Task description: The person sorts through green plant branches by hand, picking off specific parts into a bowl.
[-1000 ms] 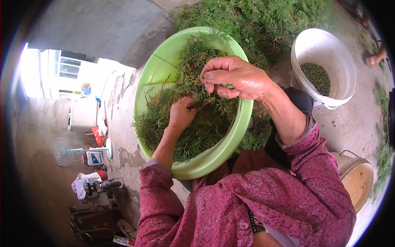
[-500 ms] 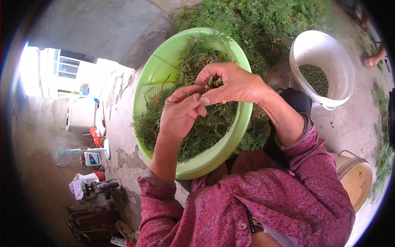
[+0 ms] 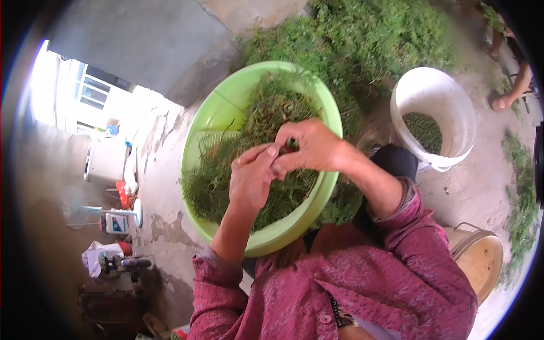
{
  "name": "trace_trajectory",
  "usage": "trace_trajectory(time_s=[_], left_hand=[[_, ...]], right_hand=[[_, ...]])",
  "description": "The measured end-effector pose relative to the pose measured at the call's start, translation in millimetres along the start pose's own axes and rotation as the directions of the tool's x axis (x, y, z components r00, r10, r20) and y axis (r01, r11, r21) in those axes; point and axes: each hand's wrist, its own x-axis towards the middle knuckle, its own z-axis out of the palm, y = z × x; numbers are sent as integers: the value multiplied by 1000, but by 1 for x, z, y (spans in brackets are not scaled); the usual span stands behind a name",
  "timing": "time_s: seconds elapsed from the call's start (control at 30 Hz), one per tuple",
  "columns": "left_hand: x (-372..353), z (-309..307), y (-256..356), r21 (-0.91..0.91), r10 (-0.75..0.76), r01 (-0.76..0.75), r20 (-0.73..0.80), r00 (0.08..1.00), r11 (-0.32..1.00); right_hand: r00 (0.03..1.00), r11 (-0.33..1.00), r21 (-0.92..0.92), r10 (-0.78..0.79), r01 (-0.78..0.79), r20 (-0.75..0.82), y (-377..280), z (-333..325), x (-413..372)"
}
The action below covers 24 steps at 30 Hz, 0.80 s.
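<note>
My left hand and my right hand meet over a light green basin, fingertips pinched together and touching. My right hand is curled round small green cones, only a dark bit of which shows between thumb and forefinger. What my left fingertips pinch is hidden. Beneath my hands, feathery green conifer sprigs fill much of the basin, some hanging over its left rim.
A big heap of green branches lies behind the basin. To the right stand a white bucket with small green cones inside and a second bucket. Another person's hand shows far right. A fan stands left.
The view has shifted, so the buckets sit lower and further left. My hands remain together over the basin; the green cones in my right hand are now less visible.
</note>
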Motion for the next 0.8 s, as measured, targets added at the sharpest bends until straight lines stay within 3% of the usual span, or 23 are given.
trace_trajectory(time_s=[0.03, 0.17, 0.23, 0.33, 0.37, 0.47, 0.57, 0.67, 0.7, 0.73, 0.77, 0.8], left_hand=[[-3, 2, -1, 62, -11, 15, -64, 998, 998], [-15, -4, 0, 131, -24, 24, 2, 1000, 991], [-19, -6, -2, 152, 10, -16, 41, 999, 988], [-25, -6, -4, 411, 178, -194, 77, 981, 891], [-26, -9, -6, 397, 181, -202, 89, 979, 895], [-29, -13, -9, 732, 488, -546, 332, 808, 407], [-32, -17, -7, 734, 529, -586, 365, 766, 343], [-34, -36, 2, 709, 577, -616, 357, 734, 345], [-39, -44, 10, 734, 529, -557, 317, 787, 388], [-38, -59, 15, 768, 504, -560, 366, 782, 311], [-38, -73, 19, 793, 477, -563, 412, 777, 232], [-44, -80, 26, 826, 411, -477, 339, 846, 300]], right_hand=[[1000, 994, -104, -7, 10, 29, -10, -3, -2], [986, 971, -169, -165, 167, 29, 2, 5, -4], [970, 954, -174, -240, 243, 37, 2, 6, -5], [971, 941, -242, -223, 238, 85, -2, 7, -6], [968, 930, -273, -224, 246, 111, -3, 8, -6], [970, 924, -293, -231, 244, 80, -9, 14, -10], [973, 919, -323, -226, 227, 39, -16, 13, -15], [919, 846, -491, -341, 207, -199, -44, -10, -33], [911, 885, -456, -264, 98, -316, -59, -22, -41], [857, 887, -460, -265, 37, -441, -56, -40, -49], [815, 924, -364, -121, -116, -566, -74, -55, -59], [745, 880, -449, -192, -158, -638, -74, -79, -68]])
